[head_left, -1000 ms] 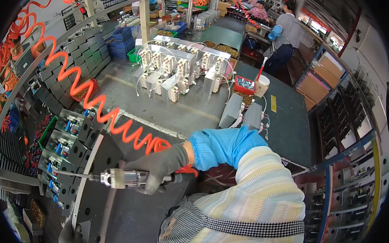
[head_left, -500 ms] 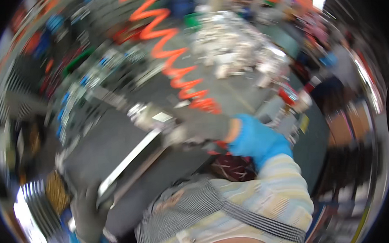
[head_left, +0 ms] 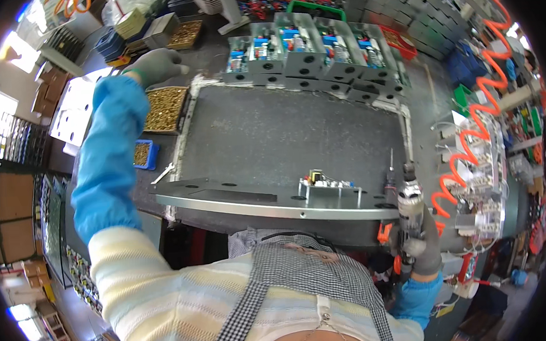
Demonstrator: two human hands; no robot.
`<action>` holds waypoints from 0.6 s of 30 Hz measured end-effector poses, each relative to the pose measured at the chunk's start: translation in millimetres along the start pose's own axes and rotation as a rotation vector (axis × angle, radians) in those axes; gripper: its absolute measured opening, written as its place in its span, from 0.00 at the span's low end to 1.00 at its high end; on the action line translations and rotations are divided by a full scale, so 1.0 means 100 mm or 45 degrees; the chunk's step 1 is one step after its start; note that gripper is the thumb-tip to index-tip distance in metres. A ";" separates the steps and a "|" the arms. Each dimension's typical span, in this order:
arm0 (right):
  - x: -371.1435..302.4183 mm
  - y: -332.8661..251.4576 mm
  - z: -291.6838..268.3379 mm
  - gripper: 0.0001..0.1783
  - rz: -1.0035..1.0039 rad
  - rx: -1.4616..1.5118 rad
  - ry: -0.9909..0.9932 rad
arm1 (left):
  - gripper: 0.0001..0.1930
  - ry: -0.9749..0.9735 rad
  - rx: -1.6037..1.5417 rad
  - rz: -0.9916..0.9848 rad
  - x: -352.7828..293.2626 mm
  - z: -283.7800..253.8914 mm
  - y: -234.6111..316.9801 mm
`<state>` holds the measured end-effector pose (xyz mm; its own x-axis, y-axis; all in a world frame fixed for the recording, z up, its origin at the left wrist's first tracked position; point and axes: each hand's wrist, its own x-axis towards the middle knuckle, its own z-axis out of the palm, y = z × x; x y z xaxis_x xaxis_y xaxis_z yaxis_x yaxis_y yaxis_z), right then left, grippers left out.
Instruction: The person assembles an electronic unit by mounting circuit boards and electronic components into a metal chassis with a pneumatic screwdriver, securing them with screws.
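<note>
My right hand, in a grey glove and blue sleeve cover, grips a pneumatic screwdriver upright at the right end of a grey metal plate. On that plate stands a small bracket with a circuit board. An orange coiled air hose runs up to the right from the tool. My left hand, gloved too, reaches far out over a tray of brass screws at the left; whether it holds anything is hidden.
A dark mat covers the bench. Several metal housings with blue and green parts line its far edge. A small blue bin of screws and a wrench lie at the left. White wired assemblies sit at the right.
The view has swung from the right side of the bench to the mat. My right hand with the screwdriver now stands at the plate's right end; my left arm has stretched out to the screw tray.
</note>
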<state>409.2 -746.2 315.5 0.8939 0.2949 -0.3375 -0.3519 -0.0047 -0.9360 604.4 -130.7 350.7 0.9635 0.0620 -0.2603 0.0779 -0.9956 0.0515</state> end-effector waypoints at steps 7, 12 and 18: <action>-0.07 0.04 0.10 0.52 -0.029 -0.010 0.228 | 0.29 -0.274 0.253 -0.270 0.72 0.91 -0.95; 0.02 -0.12 0.03 0.45 0.040 0.215 0.102 | 0.25 -0.032 0.252 0.034 1.11 1.97 -1.76; 0.13 -0.27 0.12 0.43 0.041 -0.210 0.118 | 0.22 0.196 0.260 0.737 2.41 2.11 0.91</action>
<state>426.5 -731.3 337.3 0.9074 0.2026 -0.3683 -0.3375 -0.1713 -0.9256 789.7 -221.0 89.7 0.8618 -0.4968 -0.1027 -0.5031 -0.8630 -0.0463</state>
